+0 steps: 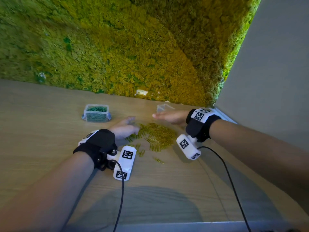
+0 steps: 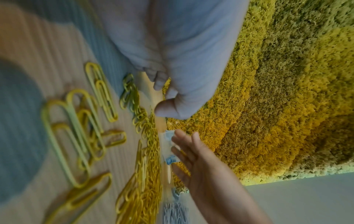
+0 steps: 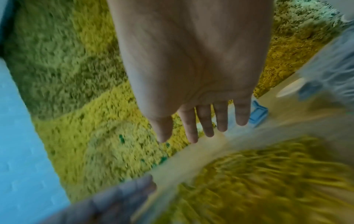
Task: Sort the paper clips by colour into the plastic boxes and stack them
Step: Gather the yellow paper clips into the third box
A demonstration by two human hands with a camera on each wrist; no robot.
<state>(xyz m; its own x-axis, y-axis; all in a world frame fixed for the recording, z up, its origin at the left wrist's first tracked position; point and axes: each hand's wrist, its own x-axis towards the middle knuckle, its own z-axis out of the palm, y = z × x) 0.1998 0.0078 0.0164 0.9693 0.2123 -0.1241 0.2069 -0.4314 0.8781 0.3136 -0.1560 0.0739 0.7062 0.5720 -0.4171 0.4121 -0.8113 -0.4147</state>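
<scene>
Yellow paper clips (image 1: 157, 136), green-filled box (image 1: 96, 113)

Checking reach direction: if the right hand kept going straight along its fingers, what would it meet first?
Probably the clear empty plastic box just beyond the right hand, whose straight fingers point leftward near the moss wall; blur leaves depth uncertain.
</scene>
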